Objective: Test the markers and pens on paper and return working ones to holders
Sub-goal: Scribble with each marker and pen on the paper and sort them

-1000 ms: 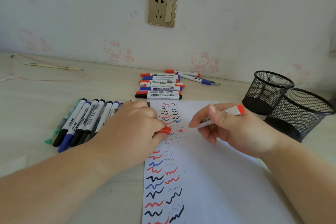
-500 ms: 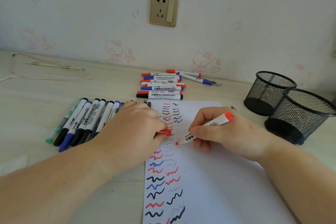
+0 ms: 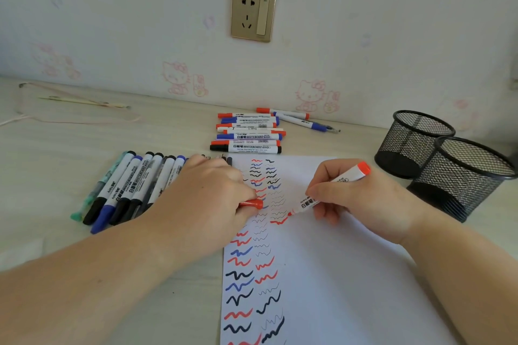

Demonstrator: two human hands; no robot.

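Observation:
A white sheet of paper (image 3: pixel 336 274) lies in front of me, covered on its left with red, blue and black squiggles. My right hand (image 3: pixel 361 199) holds an uncapped red whiteboard marker (image 3: pixel 330 190), tip down on the paper at the end of a fresh red squiggle (image 3: pixel 279 222). My left hand (image 3: pixel 207 199) rests on the paper's left edge, fingers closed on the marker's red cap (image 3: pixel 252 203). Two black mesh holders (image 3: pixel 414 143) (image 3: pixel 462 176) stand to the right, with no pens visible in them.
A row of capped markers and pens (image 3: pixel 131 185) lies left of my left hand. Another pile of whiteboard markers (image 3: pixel 248 136) lies beyond the paper, near the wall. A wall socket (image 3: pixel 253 13) is above. Thin sticks and a cord (image 3: pixel 84 102) lie far left.
My right hand brought the red marker down from above the paper, set its tip on the sheet and drew a red squiggle. My left hand stayed put with the cap.

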